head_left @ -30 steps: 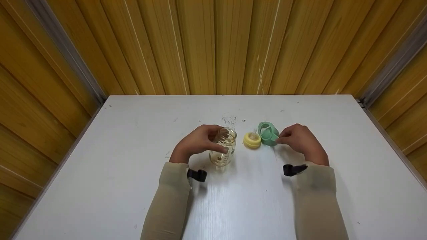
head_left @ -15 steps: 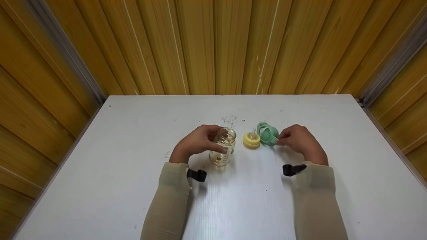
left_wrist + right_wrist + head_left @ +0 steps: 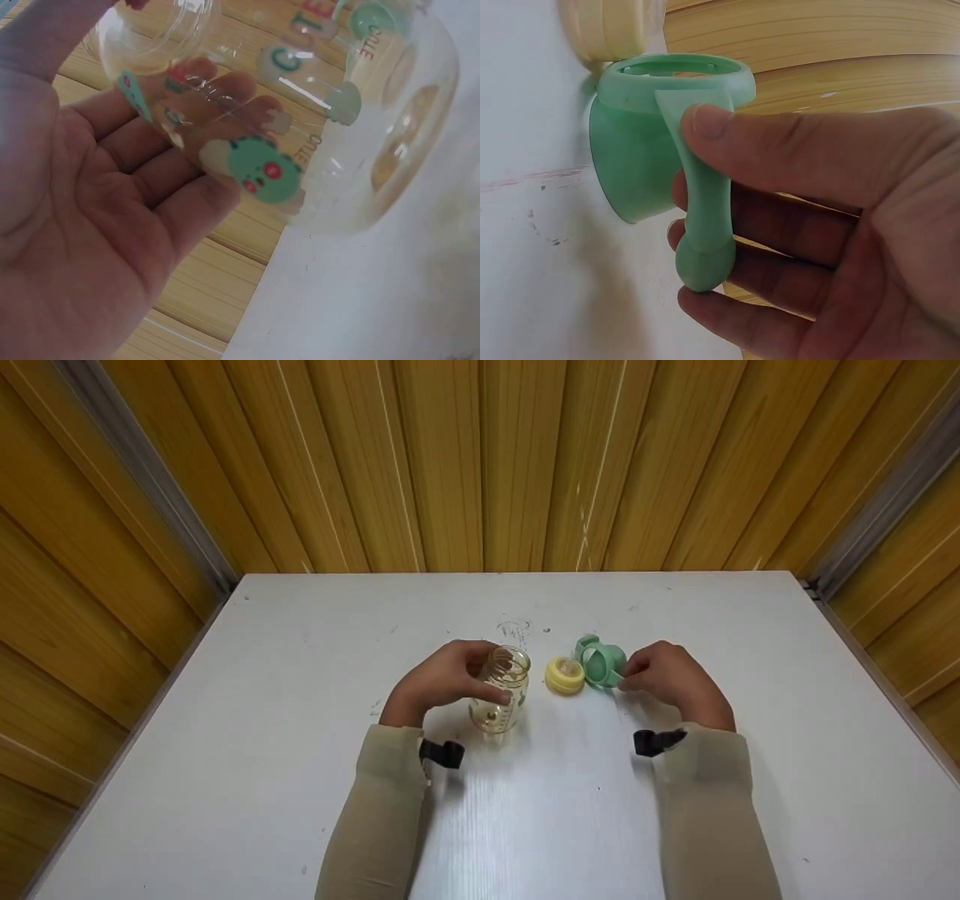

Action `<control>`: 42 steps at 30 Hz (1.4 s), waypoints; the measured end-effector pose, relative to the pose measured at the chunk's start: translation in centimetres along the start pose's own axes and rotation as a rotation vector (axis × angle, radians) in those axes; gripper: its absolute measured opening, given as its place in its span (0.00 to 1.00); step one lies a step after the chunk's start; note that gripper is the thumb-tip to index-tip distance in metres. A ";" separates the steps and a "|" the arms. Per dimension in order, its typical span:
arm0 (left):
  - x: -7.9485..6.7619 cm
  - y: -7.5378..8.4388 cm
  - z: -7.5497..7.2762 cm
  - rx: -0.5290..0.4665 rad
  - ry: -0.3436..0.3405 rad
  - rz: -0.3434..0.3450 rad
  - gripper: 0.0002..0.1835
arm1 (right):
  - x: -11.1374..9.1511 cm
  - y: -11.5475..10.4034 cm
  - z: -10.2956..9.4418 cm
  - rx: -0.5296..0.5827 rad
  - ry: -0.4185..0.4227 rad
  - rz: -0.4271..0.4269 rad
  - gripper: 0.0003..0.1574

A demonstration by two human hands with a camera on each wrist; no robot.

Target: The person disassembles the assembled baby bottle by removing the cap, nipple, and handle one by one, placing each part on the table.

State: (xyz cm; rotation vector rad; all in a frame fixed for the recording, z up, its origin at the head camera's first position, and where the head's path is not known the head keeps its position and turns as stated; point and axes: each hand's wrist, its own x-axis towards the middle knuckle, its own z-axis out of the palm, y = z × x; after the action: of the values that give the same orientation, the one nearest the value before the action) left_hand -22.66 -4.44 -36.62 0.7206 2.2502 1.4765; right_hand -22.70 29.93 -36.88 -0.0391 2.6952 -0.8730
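In the head view my left hand (image 3: 450, 679) grips a clear amber-tinted baby bottle (image 3: 504, 712), fingers behind it and thumb across its front. The bottle is uncapped, its mouth up. Cartoon prints and lettering show on the bottle (image 3: 262, 172) in the left wrist view. My right hand (image 3: 671, 679) pinches one handle of a green bottle handle (image 3: 606, 664), a ring with a cup-shaped part. Up close, the thumb presses on the green bottle handle (image 3: 709, 191), with fingers behind. Left of it, a yellow collar with a clear nipple (image 3: 564, 679) sits on the table.
The white tabletop (image 3: 225, 780) carries small dark marks. Ribbed wood-look panels (image 3: 450, 465) rise behind its far edge and along both sides. Each sleeve's cuff has a black wrist camera (image 3: 444, 754) strapped on.
The green bottle handle has turned and tilted in my right hand, and that hand has edged slightly left. My left hand and the baby bottle stay in place.
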 end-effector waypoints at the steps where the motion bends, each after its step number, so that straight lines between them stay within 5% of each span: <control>1: 0.0 0.0 0.0 0.000 -0.001 0.001 0.34 | 0.0 0.0 0.0 -0.001 -0.002 0.000 0.15; 42: 0.1 -0.2 -0.1 -0.033 0.007 0.017 0.34 | 0.3 0.5 0.6 0.001 -0.046 0.003 0.12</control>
State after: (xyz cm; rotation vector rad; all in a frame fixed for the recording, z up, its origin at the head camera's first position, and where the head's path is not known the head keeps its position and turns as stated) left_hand -22.85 -4.52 -36.79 0.7282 2.2246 1.5224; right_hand -22.74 29.94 -37.72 -0.0546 2.6512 -0.8623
